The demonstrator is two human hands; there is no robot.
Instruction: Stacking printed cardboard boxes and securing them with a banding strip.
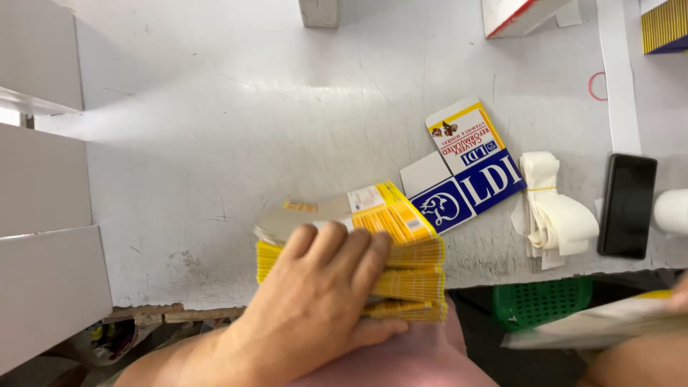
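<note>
**Left hand spread over the carton stack**

We see the left hand lying flat on a thick stack of flattened yellow cartons, fingers extended and slightly fanned across the top, thumb pressed against the near side. The stack sits at the near edge of the grey table, overhanging toward the body; its long axis runs roughly left to right, the top carton tilted up toward the right. The right hand barely enters at the right edge; we cannot tell how far open it is, though it meets a pale flat carton. A blue-and-white flattened carton lies just beyond the stack, angled diagonally.
</note>
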